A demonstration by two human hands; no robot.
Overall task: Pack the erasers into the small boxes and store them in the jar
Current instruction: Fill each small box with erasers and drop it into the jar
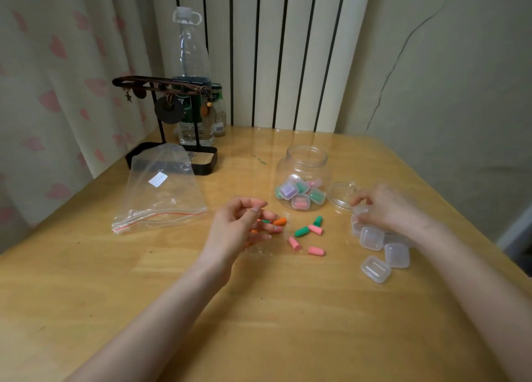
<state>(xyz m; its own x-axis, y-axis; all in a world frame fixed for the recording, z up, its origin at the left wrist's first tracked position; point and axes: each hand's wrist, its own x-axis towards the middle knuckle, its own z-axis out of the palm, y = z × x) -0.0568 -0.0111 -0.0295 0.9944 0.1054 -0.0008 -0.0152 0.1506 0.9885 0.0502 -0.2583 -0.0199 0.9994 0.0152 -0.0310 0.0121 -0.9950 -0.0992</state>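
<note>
- Left hand [241, 223], at 9 o'clock of the right hand [385, 209]: bare, slender fingers, a short pale thumbnail [255, 209].
- Right hand: bare, blurred in the shot.
- Left forearm [161, 318]: bare from the wrist to the frame's 7 o'clock edge.
- Right forearm [472, 281]: bare to the 4 o'clock edge.

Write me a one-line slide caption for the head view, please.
Left hand over loose erasers, right hand at the empty small boxes; open jar holds filled boxes.
</note>
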